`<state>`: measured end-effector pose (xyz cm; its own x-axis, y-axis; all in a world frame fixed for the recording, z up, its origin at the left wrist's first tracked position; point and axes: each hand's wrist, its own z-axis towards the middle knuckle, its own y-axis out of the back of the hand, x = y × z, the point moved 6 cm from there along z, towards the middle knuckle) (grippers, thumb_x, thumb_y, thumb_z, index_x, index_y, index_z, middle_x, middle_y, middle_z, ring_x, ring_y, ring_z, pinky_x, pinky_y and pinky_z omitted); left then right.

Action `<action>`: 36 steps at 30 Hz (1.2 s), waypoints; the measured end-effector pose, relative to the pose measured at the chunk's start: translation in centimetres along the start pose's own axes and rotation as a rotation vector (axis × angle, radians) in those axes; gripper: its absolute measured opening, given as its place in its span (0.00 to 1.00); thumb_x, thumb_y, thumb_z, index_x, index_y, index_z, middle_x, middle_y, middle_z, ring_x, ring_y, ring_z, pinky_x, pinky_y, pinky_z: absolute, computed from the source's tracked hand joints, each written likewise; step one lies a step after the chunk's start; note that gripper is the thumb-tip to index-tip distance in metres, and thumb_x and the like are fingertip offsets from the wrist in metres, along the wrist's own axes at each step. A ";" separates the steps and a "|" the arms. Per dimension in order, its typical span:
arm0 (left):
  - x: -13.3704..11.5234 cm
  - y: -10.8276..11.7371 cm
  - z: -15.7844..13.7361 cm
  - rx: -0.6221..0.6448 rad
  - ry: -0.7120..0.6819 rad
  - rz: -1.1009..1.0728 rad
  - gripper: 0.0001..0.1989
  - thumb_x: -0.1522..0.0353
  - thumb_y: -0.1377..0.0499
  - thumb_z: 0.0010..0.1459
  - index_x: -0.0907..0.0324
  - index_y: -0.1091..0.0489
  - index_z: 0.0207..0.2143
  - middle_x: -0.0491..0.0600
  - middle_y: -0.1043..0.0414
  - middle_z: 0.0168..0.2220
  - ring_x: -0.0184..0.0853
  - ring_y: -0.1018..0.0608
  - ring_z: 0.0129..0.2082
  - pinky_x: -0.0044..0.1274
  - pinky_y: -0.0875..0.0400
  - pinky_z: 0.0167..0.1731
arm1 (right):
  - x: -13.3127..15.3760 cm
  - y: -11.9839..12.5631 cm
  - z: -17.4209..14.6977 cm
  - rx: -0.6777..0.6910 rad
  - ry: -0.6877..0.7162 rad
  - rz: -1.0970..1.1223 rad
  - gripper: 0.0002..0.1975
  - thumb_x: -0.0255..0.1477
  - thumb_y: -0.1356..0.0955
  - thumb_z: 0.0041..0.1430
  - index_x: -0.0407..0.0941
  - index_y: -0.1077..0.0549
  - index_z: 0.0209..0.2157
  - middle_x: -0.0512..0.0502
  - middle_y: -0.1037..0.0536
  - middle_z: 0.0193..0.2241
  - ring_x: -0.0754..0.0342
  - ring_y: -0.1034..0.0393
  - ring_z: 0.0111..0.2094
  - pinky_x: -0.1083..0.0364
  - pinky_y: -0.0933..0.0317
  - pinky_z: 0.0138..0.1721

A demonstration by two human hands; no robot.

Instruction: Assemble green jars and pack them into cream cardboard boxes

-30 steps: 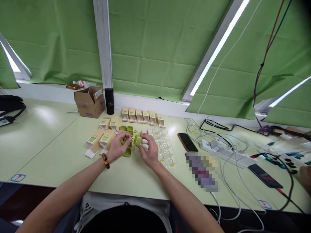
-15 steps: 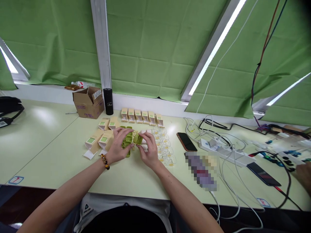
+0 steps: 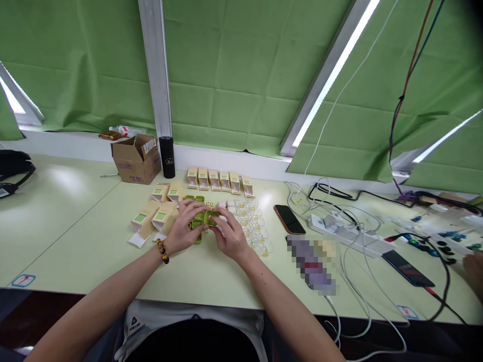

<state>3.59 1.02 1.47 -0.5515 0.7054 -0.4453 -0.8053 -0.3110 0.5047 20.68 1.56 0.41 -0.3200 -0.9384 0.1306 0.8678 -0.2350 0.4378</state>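
Between my hands is a small olive-green plastic cup (image 3: 211, 217), tilted with its hollow facing me. My left hand (image 3: 185, 225) pinches its left side, thumb below and fingers above. My right hand (image 3: 231, 235) grips the right side, its fingertips at the rim and partly inside. More green cups (image 3: 196, 199) lie in rows under and behind my left hand, partly hidden. Small yellowish pieces (image 3: 210, 204) and pinkish-white blocks (image 3: 231, 204) sit just beyond the hands. Clear plastic cups (image 3: 256, 227) with yellow bits stand in rows to the right.
Opened tan boxes with green labels stand at the left (image 3: 140, 221) and in a back row (image 3: 225, 181). Behind are a carton (image 3: 136, 160) and a black tumbler (image 3: 167, 157). Rightward lie a phone (image 3: 289, 219), a power strip (image 3: 350, 236), cables and another person's hand (image 3: 473, 269).
My hands have drawn closer together, and the green cup has shifted slightly left and turned. The right fingertips now reach over its rim.
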 end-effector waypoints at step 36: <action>0.3 0.3 -0.1 -0.078 0.006 -0.034 0.19 0.55 0.37 0.66 0.56 0.24 0.54 0.56 0.22 0.48 0.47 0.30 0.55 0.41 0.31 0.57 | 0.3 0.1 -0.1 -0.051 -0.077 0.101 0.28 0.24 0.31 0.67 0.48 0.35 0.66 0.33 0.24 0.58 0.40 0.27 0.61 0.37 0.26 0.58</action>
<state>3.14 1.11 1.41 -0.5248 0.7128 -0.4653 -0.8378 -0.3360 0.4302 20.69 1.27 0.43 -0.2568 -0.9362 0.2400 0.9147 -0.1552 0.3731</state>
